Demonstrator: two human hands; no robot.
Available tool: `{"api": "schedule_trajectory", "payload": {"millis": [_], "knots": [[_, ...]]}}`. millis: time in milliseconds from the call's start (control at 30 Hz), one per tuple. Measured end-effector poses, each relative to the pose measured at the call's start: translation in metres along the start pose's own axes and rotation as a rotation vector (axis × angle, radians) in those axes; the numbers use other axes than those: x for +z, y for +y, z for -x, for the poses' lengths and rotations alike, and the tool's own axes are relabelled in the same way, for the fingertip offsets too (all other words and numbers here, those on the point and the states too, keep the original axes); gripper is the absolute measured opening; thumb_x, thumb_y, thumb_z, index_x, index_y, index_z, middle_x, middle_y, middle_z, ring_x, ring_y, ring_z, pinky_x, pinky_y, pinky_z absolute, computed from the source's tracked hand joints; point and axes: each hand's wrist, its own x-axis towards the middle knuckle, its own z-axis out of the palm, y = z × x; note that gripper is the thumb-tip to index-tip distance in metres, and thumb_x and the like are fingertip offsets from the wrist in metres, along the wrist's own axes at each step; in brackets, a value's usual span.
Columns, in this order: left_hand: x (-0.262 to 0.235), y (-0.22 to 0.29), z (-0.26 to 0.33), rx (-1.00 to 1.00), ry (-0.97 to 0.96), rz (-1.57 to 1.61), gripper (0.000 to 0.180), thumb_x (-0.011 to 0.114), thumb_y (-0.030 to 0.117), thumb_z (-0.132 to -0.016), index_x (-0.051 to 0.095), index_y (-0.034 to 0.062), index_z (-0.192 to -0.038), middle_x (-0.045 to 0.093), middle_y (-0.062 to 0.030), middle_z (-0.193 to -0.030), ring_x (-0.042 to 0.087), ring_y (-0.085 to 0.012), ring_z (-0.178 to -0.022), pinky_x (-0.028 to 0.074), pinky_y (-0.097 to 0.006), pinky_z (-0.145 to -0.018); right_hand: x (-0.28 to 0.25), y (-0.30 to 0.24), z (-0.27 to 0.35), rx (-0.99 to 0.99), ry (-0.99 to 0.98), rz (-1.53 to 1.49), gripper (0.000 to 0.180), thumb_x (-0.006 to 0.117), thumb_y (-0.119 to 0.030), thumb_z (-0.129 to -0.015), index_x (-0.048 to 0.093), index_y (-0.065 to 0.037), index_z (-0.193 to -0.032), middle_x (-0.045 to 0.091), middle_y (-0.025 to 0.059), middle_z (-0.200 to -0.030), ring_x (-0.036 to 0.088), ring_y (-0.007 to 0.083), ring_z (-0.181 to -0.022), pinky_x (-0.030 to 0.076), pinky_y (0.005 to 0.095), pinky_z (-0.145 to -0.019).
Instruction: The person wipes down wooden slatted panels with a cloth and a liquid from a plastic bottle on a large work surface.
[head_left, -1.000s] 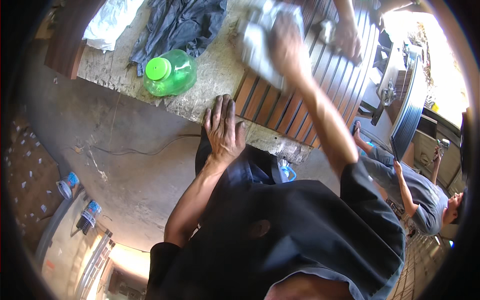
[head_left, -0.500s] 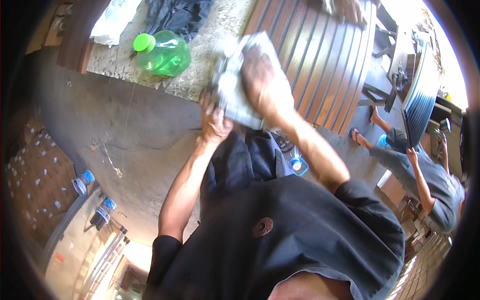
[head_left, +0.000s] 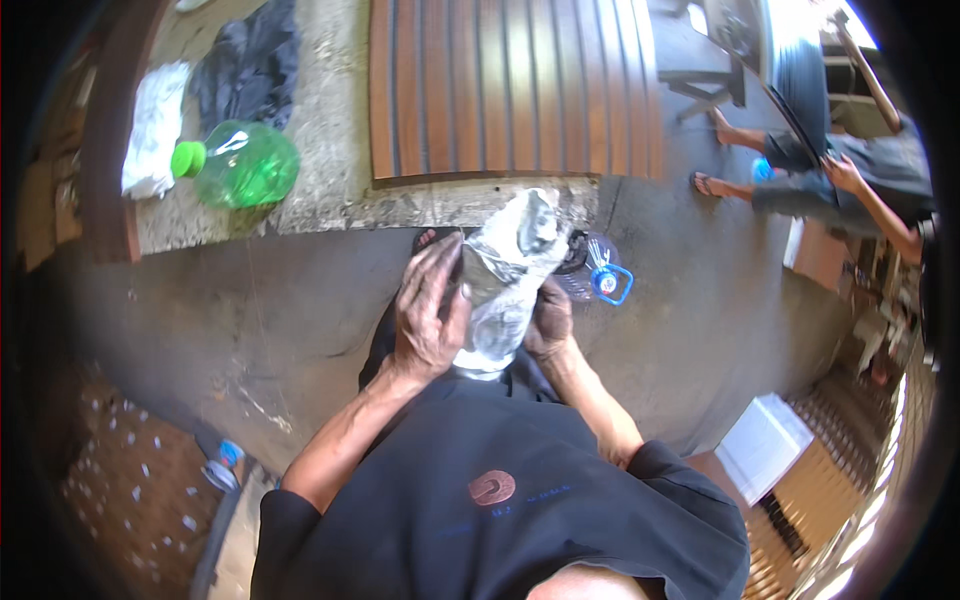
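Both my hands hold a crumpled grey-white cloth (head_left: 505, 275) in front of my chest. My left hand (head_left: 428, 312) presses against its left side with fingers spread over it. My right hand (head_left: 550, 318) grips it from the right, partly hidden behind the cloth. The cloth hangs just below the front edge of a rough concrete ledge (head_left: 330, 205). A panel of dark brown wooden slats (head_left: 500, 90) lies on that ledge above my hands.
A green plastic jug (head_left: 245, 165) with a green cap lies on the ledge at left, beside a white rag (head_left: 155, 130) and a dark cloth (head_left: 250, 60). A clear bottle with a blue cap (head_left: 598, 275) stands on the floor. Another person (head_left: 840, 165) sits at upper right.
My right hand brought the cloth down off the slatted panel toward my body. My left hand left the ledge and joined it on the cloth. The view tilted down.
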Motion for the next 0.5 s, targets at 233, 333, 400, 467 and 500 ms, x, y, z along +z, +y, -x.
{"api": "schedule_trajectory", "payload": {"millis": [233, 333, 400, 467, 500], "knots": [[-0.002, -0.014, 0.028, -0.084, -0.080, 0.040, 0.041, 0.063, 0.010, -0.092, 0.060, -0.0052, -0.130, 0.064, -0.0248, -0.128, 0.063, -0.0395, -0.119, 0.050, -0.044, -0.103, 0.039, 0.061, 0.005, -0.170, 0.163, 0.122, 0.067, 0.057, -0.047, -0.100, 0.044, 0.001, -0.146, 0.057, 0.0138, -0.142, 0.053, 0.0273, -0.132, 0.041, 0.0444, -0.115], [-0.008, -0.021, 0.017, -0.153, -0.092, 0.150, 0.034, 0.060, 0.015, -0.097, 0.064, -0.0046, -0.124, 0.069, -0.0213, -0.121, 0.065, -0.0357, -0.117, 0.051, -0.042, -0.101, 0.041, 0.068, 0.021, -0.247, 0.377, 0.833, 0.051, 0.073, -0.014, -0.090, 0.055, -0.003, -0.137, 0.066, 0.0077, -0.125, 0.062, 0.0179, -0.116, 0.047, 0.0340, -0.102], [-0.014, -0.021, -0.009, -0.045, -0.038, 0.048, 0.041, 0.057, 0.028, -0.101, 0.063, -0.0029, -0.129, 0.064, -0.0219, -0.130, 0.060, -0.0365, -0.125, 0.049, -0.045, -0.104, 0.047, 0.061, 0.030, -0.386, 0.475, 0.933, 0.040, 0.069, -0.004, -0.088, 0.062, -0.002, -0.128, 0.069, 0.0063, -0.118, 0.064, 0.0143, -0.107, 0.049, 0.0309, -0.098], [-0.016, -0.024, -0.052, 0.115, 0.123, -0.165, 0.046, 0.051, 0.027, -0.103, 0.055, 0.0019, -0.142, 0.053, -0.0198, -0.148, 0.043, -0.0390, -0.142, 0.035, -0.049, -0.118, 0.054, 0.031, 0.033, -0.725, 0.555, 0.988, 0.031, 0.066, -0.004, -0.089, 0.065, 0.001, -0.120, 0.071, 0.0078, -0.113, 0.065, 0.0139, -0.098, 0.052, 0.0308, -0.091], [-0.023, -0.040, -0.070, 0.216, 0.142, -0.284, 0.048, 0.049, 0.024, -0.103, 0.051, 0.0011, -0.145, 0.050, -0.0184, -0.152, 0.035, -0.0398, -0.147, 0.030, -0.050, -0.122, 0.075, 0.009, 0.034, -0.801, 0.651, 1.222, 0.027, 0.065, -0.006, -0.091, 0.065, 0.003, -0.117, 0.072, 0.0095, -0.106, 0.067, 0.0160, -0.091, 0.055, 0.0325, -0.085]]}}
